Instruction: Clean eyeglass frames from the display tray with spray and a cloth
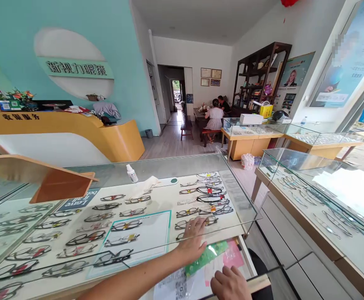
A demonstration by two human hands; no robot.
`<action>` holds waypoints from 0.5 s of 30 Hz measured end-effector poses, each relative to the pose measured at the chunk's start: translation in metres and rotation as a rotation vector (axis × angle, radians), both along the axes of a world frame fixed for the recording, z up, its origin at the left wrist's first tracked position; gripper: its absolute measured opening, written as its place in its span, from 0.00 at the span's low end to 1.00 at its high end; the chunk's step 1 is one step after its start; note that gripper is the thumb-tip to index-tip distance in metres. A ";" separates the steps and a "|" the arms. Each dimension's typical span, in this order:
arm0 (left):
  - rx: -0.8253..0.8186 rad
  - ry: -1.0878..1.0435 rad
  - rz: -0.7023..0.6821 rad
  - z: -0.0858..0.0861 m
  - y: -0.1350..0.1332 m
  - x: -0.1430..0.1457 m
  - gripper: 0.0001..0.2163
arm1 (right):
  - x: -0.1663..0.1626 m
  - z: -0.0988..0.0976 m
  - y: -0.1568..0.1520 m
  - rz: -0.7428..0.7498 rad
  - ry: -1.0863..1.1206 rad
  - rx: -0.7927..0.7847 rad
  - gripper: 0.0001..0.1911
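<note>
My left hand (195,236) reaches over the display case at its near edge, fingers stretched forward and thumb apart. Its fingertips lie at a pair of eyeglasses (212,220) in the front of the right-hand column; I cannot tell whether they touch. Below, my right hand (230,284) is closed, fingers curled, beside the front board of a pulled-out drawer (259,284); what it grips, if anything, is hidden. Inside the drawer are a green plastic packet (207,257), a pink packet (232,253) and white printed papers (172,285).
Rows of eyeglasses (99,217) fill the glass display case (194,160). A small white bottle (131,173) stands at its far side, a wooden board (59,183) at left. Another glass case (294,200) is at right. Two people (215,113) sit at a table behind.
</note>
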State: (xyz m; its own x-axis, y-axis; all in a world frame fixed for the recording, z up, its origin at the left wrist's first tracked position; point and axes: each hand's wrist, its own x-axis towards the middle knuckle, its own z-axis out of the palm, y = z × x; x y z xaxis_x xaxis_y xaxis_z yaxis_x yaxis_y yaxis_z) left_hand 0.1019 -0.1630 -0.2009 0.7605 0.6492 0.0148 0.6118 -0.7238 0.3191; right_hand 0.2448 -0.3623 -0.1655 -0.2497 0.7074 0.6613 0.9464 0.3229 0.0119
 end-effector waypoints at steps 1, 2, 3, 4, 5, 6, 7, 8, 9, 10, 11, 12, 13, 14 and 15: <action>-0.035 -0.008 -0.062 0.008 -0.014 -0.003 0.36 | -0.001 -0.001 -0.002 0.012 0.043 -0.013 0.23; -0.073 -0.010 -0.095 0.018 -0.025 -0.007 0.34 | -0.002 0.000 -0.005 0.013 0.087 -0.044 0.23; -0.120 0.001 -0.129 0.030 -0.035 -0.011 0.32 | -0.003 0.003 -0.009 0.007 0.125 -0.089 0.22; -0.166 0.010 -0.182 0.044 -0.043 -0.015 0.31 | -0.004 0.008 -0.013 0.004 0.151 -0.132 0.21; -0.191 -0.005 -0.222 0.059 -0.049 -0.019 0.28 | -0.005 0.012 -0.018 0.007 0.165 -0.169 0.19; -0.219 -0.013 -0.277 0.074 -0.053 -0.023 0.25 | -0.006 0.017 -0.022 0.014 0.174 -0.195 0.17; -0.243 -0.029 -0.304 0.091 -0.056 -0.027 0.22 | -0.006 0.020 -0.026 0.018 0.179 -0.210 0.16; -0.271 -0.041 -0.334 0.107 -0.058 -0.030 0.19 | -0.006 0.023 -0.028 0.020 0.184 -0.218 0.15; -0.310 -0.053 -0.375 0.124 -0.058 -0.033 0.19 | -0.005 0.024 -0.030 0.018 0.189 -0.222 0.15; -0.346 -0.070 -0.407 0.141 -0.056 -0.034 0.20 | -0.005 0.025 -0.030 0.016 0.192 -0.222 0.15; -0.360 -0.097 -0.412 0.157 -0.052 -0.034 0.21 | -0.005 0.025 -0.030 0.014 0.193 -0.219 0.15; -0.345 -0.118 -0.399 0.173 -0.045 -0.031 0.22 | -0.004 0.026 -0.029 0.013 0.193 -0.218 0.15; -0.296 -0.141 -0.370 0.187 -0.035 -0.027 0.22 | -0.004 0.026 -0.028 0.014 0.190 -0.216 0.15; -0.213 -0.161 -0.338 0.201 -0.022 -0.021 0.22 | -0.004 0.027 -0.027 0.015 0.188 -0.215 0.16; -0.108 -0.175 -0.312 0.212 -0.007 -0.013 0.22 | -0.004 0.027 -0.025 0.017 0.186 -0.215 0.16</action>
